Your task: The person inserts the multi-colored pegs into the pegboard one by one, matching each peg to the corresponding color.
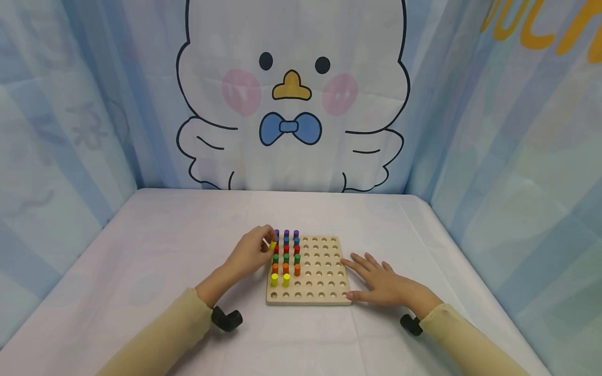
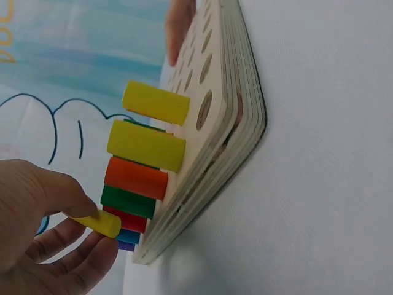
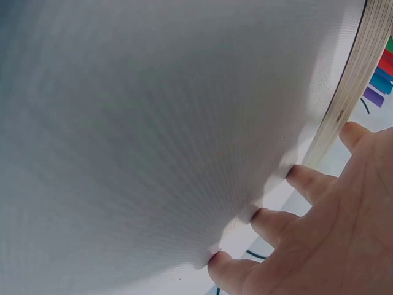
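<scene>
A light wooden pegboard [image 1: 309, 301] with rows of round holes lies on the table in the head view. My left hand [image 1: 249, 250] is over its left edge and pinches a yellow peg [image 2: 103, 223] between thumb and fingers. Pegs fill much of the three left columns: purple, blue, red, green [image 1: 297, 259] and orange [image 1: 297, 270] across all three. Two yellow pegs [image 1: 286, 280] stand in the row nearer me. Spread out at the board's right edge is my right hand [image 1: 388, 284], thumb and index fingertip touching the board, other fingertips on the cloth.
A white cloth [image 1: 188, 219] covers the table. Curtains hang on the left, right and back, the back one printed with a cartoon bird [image 1: 291, 156]. Black wrist devices [image 1: 227, 319] sit at both sleeve cuffs. The board's right columns show bare holes.
</scene>
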Demonstrator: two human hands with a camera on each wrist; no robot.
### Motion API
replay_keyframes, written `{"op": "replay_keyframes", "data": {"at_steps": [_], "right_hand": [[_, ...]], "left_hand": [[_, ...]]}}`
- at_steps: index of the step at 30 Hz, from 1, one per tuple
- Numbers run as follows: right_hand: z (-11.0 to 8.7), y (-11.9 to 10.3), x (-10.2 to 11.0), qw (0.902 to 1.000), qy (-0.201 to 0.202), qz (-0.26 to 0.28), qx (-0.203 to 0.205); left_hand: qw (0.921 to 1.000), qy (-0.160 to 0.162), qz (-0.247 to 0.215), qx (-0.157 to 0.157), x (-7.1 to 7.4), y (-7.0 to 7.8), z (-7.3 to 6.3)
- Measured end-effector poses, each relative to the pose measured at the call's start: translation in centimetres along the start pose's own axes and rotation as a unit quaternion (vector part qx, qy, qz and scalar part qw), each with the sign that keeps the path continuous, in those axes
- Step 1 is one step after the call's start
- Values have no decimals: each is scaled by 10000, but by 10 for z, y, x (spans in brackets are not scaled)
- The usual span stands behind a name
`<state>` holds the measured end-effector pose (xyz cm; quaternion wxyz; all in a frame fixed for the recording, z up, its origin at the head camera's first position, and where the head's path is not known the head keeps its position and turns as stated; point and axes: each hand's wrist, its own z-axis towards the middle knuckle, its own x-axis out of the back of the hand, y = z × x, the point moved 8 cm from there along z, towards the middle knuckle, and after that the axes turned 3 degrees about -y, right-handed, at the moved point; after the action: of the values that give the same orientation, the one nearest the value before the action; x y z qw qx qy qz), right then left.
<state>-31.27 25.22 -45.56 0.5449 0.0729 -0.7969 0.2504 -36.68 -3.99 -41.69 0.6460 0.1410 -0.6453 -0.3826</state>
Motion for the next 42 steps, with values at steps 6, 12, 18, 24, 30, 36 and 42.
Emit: {"op": "replay_keyframes", "data": {"at_steps": [6,12,18,24,30,36,42], "right_hand": [[0,0,0,10000,13,-4,-18],[1,2,-2,10000,-7,-27,-19],[2,4,-3,10000,-22,-51,-14],[1,4,-2,10000,-13,-32,15],[2,4,-2,10000,6,-52,16],[2,3,-2,10000,39,-54,54],[2,3,-2,10000,34,-74,34]], "left_hand": [[9977,177,211,-626,4,27,-8],[9943,117,108,-1057,3,45,-14],[9893,-97,-79,-1451,-1,62,-21],[9812,-520,-8,-1859,-10,71,-29],[9779,-771,400,-1899,-21,64,-32],[9776,-763,585,-1870,-26,57,-30],[9762,-814,629,-1912,-30,55,-28]]}}
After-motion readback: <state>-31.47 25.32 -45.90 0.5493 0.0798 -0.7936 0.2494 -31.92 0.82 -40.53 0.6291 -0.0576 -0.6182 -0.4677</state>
